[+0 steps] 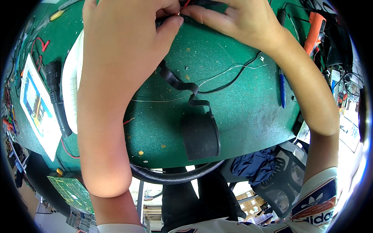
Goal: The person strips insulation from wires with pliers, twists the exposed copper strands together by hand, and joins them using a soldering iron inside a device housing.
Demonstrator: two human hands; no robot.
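Note:
At the top edge of the head view, my left hand (130, 29) and my right hand (250, 23) come together fingertip to fingertip. A thin red wire (186, 4) shows between them, and my left thumb and forefinger pinch it. My right thumb points in at the same spot, its fingers bent and partly cut off by the frame. Something dark lies behind the fingertips, mostly hidden. Below the hands, a black rounded cup-like piece (200, 138) rests near the table's front edge, with a curled black strap (173, 79) running up from it toward my left wrist.
The green table (248, 112) carries a thin black cable (237, 77), a blue pen (282, 89) and an orange-cased tool (314, 33) at right. A black flashlight (56, 93) and a printed sheet (39, 108) lie left. A green circuit board (72, 190) and a grey chair (281, 178) are below.

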